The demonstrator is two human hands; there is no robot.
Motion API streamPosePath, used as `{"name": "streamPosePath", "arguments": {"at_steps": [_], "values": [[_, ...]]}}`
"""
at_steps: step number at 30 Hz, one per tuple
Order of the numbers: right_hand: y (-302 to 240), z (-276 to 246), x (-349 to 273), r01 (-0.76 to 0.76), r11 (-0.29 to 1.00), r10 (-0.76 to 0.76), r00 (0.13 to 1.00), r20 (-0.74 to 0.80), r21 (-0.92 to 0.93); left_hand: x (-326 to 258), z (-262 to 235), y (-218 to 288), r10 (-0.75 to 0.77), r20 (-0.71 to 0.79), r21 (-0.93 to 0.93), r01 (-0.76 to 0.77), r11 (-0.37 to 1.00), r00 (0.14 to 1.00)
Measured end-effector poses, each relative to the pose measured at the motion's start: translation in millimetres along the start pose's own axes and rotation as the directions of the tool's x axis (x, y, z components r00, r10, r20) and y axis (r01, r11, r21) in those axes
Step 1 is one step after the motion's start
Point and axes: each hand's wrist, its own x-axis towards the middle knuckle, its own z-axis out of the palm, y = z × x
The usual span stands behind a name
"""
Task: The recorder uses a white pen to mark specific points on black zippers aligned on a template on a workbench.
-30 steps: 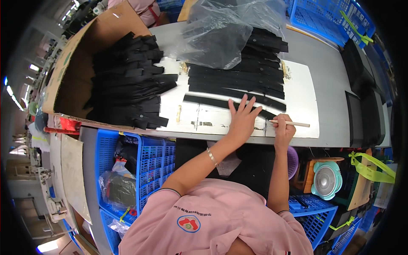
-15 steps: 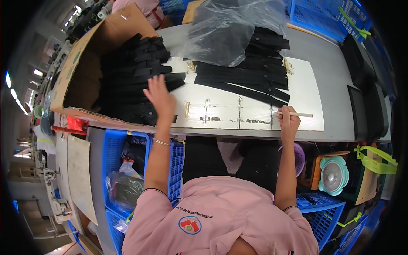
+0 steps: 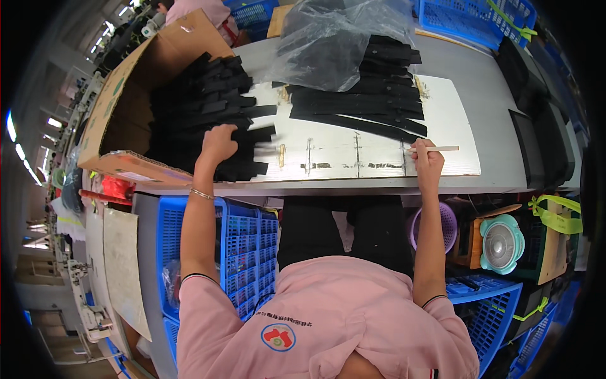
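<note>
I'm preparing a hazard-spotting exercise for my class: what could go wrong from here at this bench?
The left hand is at a pile of overlapping black strips; several might come away together.
The right hand holds a pale pencil-like stick close above the white board, so a stray mark is possible.
Clear plastic lies over part of the laid-out row; if tugged, it could drag strips askew.
</note>
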Motion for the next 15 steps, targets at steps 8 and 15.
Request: {"name": "streamPosePath", "arguments": {"at_steps": [8,15], "values": [[7,5,3,0.064,0.997,-0.064,0.998,0.017,-0.035,-14,40,6,0.057,-0.3,-0.265,-0.14,0.954,0.952],[-1,6,-1,0.027,0.995,-0.022,0.999,0.05,-0.091,-7,72,27,0.091,-0.198,-0.083,-0.109,0.991,0.976]]}}
